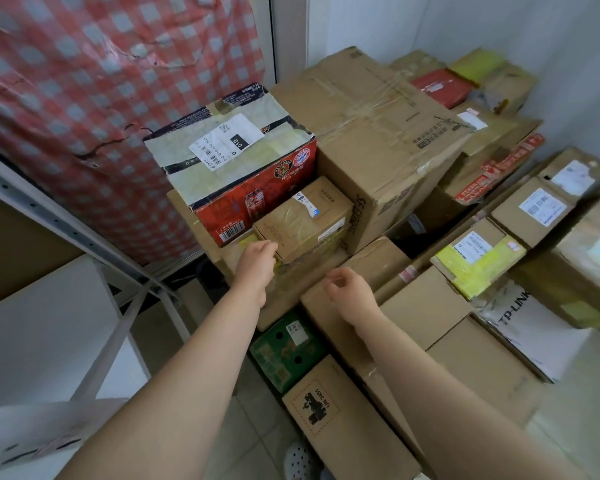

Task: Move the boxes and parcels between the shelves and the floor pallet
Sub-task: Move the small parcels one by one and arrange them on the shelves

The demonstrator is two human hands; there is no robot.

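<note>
Reaching toward the small brown box (303,221), I see it sitting on a bigger carton (291,275), tucked in front of the red beer case (243,174) and against the tall SF Express carton (374,140). My left hand (255,263) has its fingertips at the box's near left corner, its grip loosely spread and closed on nothing. My right hand (349,292) hovers just in front of the box above a plain carton (426,306), fingers curled loosely, apart from any parcel. Below the stack sit a green box (284,355) and a carton marked UN 3481 (326,414). To the right, the pile crowds on with a yellow-taped parcel (478,261) and a white TP-LINK package (534,327). On the left stands a grey shelf frame (84,237) before a red checked sheet (84,98).
</note>
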